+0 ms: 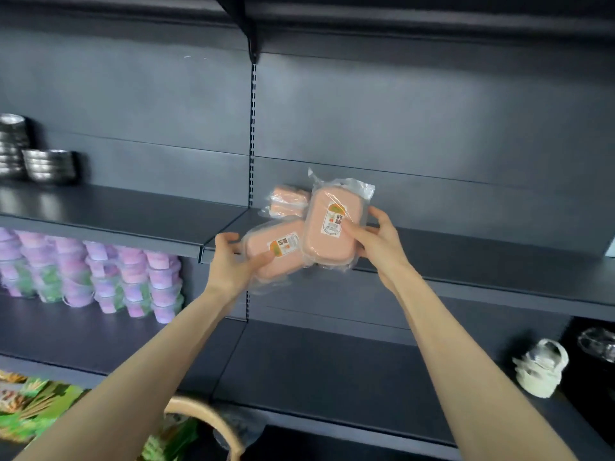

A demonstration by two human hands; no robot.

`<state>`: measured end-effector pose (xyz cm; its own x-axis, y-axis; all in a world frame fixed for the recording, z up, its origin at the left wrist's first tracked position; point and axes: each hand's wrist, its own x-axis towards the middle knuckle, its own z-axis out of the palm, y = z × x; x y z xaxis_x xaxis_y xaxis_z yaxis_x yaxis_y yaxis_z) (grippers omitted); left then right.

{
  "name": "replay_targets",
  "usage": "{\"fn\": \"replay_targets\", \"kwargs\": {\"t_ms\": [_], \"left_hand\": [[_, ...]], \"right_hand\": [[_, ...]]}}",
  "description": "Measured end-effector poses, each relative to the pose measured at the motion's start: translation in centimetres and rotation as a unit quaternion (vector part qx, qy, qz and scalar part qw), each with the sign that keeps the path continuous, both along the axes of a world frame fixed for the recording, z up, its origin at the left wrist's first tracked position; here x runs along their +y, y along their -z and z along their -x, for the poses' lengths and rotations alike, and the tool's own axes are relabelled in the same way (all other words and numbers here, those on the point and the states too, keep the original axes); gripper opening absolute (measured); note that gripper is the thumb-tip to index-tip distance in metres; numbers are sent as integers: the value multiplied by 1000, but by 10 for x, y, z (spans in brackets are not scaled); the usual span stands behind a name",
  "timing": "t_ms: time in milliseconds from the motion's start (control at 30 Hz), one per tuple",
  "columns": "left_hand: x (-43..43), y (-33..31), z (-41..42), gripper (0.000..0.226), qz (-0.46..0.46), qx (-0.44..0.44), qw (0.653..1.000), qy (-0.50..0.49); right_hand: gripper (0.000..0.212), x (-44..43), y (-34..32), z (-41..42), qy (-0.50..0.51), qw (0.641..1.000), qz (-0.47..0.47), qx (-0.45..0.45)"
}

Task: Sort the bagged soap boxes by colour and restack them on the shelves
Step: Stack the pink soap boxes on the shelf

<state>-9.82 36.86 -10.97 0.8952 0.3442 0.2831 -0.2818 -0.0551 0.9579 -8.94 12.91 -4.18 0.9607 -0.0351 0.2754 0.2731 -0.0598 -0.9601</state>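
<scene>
My left hand (233,261) grips a pink bagged soap box (276,257) lying flat, thumb on its label, at the front edge of the dark upper shelf (466,254). My right hand (376,241) holds a second pink bagged soap box (329,224) tilted up on end, thumb across its label; it overlaps the first box. Behind them a small stack of pink bagged soap boxes (287,201) rests on the shelf near the slotted upright (252,134).
Stacked steel bowls (36,161) stand at the far left of the upper shelf. Pink and purple lidded tubs (100,277) fill the left shelf below. A pale bagged item (540,369) sits at the lower right. A curved wooden handle (206,424) and green packets show at the bottom.
</scene>
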Motion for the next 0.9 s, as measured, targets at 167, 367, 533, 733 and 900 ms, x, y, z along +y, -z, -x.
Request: {"fn": "replay_targets", "kwargs": {"t_ms": [167,367,533,733,900], "left_hand": [[25,-16,-70,52,-51,-6,999,11],[42,-31,-155,51,-73,14,997,20],[43,-41,-218,61,-70,22,997,3],[28,-52,-290,61,-52,25,998,-2],[19,-65,-338,45,-64,2,998,-10]], "right_hand": [[91,23,-11,-67,-14,998,-55,18],[65,43,-23,-139,-6,999,-36,-2],[56,52,-28,-200,20,998,-64,-8],[62,49,-32,-265,39,995,-92,-29],[79,46,-37,-307,22,993,-102,-55]]}}
